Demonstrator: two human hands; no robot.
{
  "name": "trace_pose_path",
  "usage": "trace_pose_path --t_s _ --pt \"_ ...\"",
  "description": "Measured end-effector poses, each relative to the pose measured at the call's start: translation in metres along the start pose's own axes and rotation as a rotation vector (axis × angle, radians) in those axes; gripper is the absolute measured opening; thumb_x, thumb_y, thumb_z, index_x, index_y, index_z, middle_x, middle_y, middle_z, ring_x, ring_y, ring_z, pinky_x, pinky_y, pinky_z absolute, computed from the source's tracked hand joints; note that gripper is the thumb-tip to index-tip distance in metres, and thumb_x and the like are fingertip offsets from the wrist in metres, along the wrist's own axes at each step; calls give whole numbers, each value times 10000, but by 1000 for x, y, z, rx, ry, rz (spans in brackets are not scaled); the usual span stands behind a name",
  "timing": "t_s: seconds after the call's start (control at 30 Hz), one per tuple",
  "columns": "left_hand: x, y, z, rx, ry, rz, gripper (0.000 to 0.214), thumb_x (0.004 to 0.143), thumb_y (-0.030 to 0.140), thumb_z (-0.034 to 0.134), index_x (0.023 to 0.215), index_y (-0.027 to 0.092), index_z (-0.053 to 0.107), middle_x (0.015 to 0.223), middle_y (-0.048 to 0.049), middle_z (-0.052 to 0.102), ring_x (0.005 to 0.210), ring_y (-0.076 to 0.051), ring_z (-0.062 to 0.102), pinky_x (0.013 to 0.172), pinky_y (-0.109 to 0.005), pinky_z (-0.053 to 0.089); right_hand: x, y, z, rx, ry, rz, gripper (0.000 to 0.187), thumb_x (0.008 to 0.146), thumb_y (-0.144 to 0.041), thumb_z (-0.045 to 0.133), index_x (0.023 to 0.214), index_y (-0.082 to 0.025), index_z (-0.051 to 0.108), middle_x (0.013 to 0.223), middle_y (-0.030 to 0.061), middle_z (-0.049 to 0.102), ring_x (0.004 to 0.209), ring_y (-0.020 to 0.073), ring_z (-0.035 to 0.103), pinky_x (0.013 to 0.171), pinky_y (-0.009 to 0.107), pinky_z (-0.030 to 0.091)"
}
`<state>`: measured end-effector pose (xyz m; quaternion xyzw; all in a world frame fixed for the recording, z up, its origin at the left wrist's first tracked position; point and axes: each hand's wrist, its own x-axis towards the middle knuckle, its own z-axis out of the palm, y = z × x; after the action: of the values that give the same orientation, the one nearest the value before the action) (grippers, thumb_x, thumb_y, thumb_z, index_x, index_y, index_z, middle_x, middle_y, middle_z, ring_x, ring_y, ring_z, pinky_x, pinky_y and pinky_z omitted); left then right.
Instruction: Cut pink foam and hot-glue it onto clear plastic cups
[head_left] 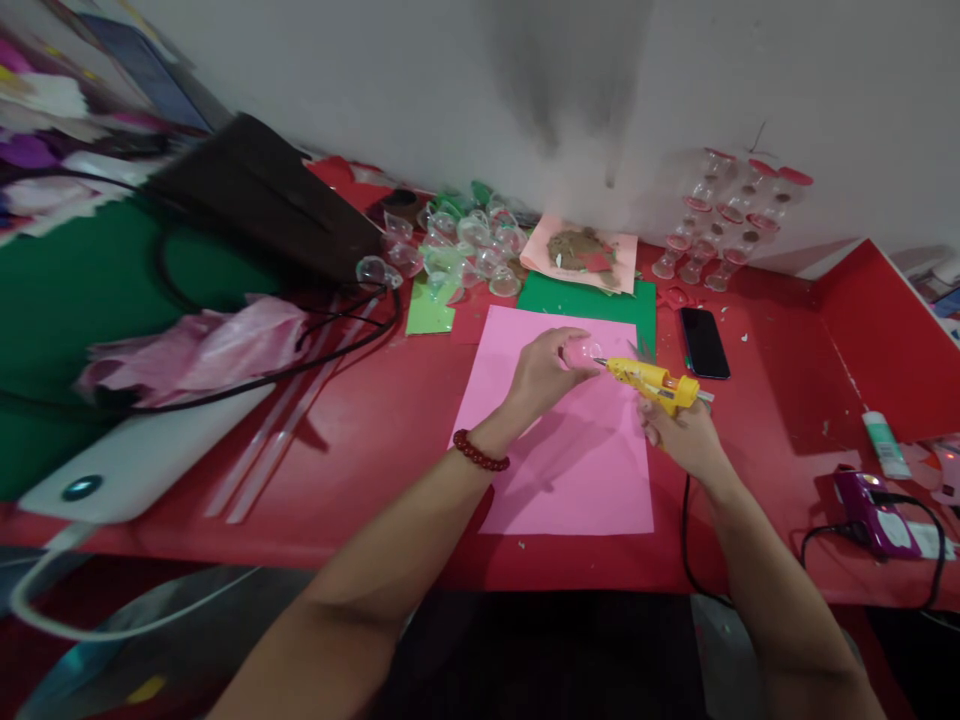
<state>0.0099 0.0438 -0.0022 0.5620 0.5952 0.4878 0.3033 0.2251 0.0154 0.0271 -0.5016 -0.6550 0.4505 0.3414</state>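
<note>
My left hand [546, 368] pinches a small clear plastic piece [583, 351] between thumb and fingers, above a pink sheet of paper [555, 490]. A yellow hot glue gun [651, 382] is gripped in my right hand [681, 432]. Its metal nozzle points left and meets or nearly meets the edge of the clear piece; I cannot tell whether they touch. From the gun's handle a black cord runs down past the table's front edge.
Clear plastic cups [476, 240] are heaped at the back. Joined hourglass-like pieces [724, 220] stand back right. A phone [703, 342] lies right of the pink sheet. Brown grains [577, 250] rest on paper. Two clear strips [281, 440], a white device [142, 460] and cables lie left.
</note>
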Motion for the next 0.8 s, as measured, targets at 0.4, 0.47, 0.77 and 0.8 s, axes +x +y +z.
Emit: trace_pose_path --t_s 0.4,0.47,0.77,0.8 --pt "-1 5 -3 -36 -10 -23 466 644 234 846 1088 200 709 1209 -77 713 1041 -227 654 928 -381 526 1 -2 -2 79 11 11 389 781 -591 660 732 -225 540 531 -46 499 427 103 465 429 252 414" --pt "-1 5 -3 -35 -14 -27 481 642 234 849 1100 190 710 1214 -85 710 1024 -224 652 916 -380 527 2 0 -2 89 26 8 372 787 -568 664 728 -224 537 546 -41 514 426 100 467 428 249 411" --pt "-2 7 -3 -22 -26 -31 488 627 242 863 1090 195 719 1194 -82 716 998 -225 653 898 -382 525 2 0 -3 91 39 14 389 773 -580 675 734 -215 546 547 -38 523 425 97 462 426 242 405" --pt "-2 7 -3 -25 -23 -33 487 627 239 862 1090 193 718 1196 -83 716 1000 -225 654 902 -384 525 2 -1 -3 86 36 8 391 778 -583 671 727 -216 543 543 -38 520 426 99 465 428 243 406"
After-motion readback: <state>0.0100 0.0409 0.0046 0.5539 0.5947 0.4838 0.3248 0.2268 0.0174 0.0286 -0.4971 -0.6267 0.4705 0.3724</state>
